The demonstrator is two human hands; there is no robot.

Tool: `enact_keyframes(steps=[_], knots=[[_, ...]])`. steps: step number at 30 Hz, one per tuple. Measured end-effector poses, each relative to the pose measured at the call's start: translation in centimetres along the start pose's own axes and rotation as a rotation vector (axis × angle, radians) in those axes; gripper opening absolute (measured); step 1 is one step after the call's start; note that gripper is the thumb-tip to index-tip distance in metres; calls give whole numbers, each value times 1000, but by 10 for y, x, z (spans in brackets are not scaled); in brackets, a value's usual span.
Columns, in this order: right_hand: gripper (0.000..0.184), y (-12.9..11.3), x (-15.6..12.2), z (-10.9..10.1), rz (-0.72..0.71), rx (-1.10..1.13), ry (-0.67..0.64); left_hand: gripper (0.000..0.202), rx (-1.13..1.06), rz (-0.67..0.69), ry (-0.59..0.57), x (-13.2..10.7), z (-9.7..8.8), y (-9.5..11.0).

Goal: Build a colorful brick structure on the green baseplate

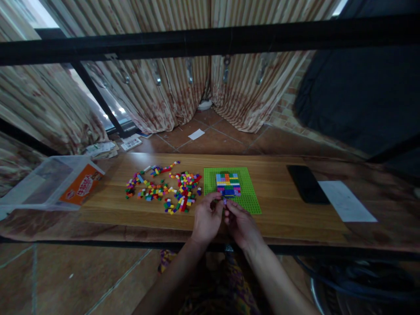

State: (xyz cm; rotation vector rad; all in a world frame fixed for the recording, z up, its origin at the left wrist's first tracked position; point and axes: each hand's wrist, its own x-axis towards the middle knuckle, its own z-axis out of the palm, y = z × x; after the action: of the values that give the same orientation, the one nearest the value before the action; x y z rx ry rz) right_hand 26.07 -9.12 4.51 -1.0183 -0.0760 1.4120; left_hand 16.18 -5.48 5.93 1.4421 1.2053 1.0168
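My left hand (pixel 207 216) and my right hand (pixel 241 221) meet at the near edge of a green baseplate (pixel 252 199). A small purple toy brick (pixel 225 201) shows at the pinched fingertips of my right hand. The fingers of my left hand are closed right beside it; what they grip, if anything, is hidden. Just beyond my fingertips, a rectangular block of multicoloured bricks (pixel 228 180) stands on the baseplate, with dark blue bricks (pixel 229 192) at its near side. My left fingers partly cover its near left corner.
Loose coloured bricks (pixel 185 186) are scattered left of the baseplate on a wooden board (pixel 272 188). A clear plastic bin (pixel 49 175) with an orange label stands at the far left. To the right lie a black phone-like slab (pixel 306 183) and a white paper (pixel 348 201).
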Motion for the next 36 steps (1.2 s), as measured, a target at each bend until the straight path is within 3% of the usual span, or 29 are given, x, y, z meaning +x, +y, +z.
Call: enact_keyframes(steps=[6,10,15,23,30,36], knots=[[20,8,16,5,-24,60,47,9,-89,-103,16,12,6,8],[21,14,26,4,-87,11,99,11,-40,-129,23,19,11,5],[20,16,33,3,-110,-16,52,14,64,-166,58,27,18,0],[16,15,33,0,-81,23,33,14,187,-111,82,30,19,-4],[19,13,30,3,-11,42,38,15,215,-171,84,28,18,2],[13,7,26,8,78,66,41,15,428,-117,111,29,17,5]])
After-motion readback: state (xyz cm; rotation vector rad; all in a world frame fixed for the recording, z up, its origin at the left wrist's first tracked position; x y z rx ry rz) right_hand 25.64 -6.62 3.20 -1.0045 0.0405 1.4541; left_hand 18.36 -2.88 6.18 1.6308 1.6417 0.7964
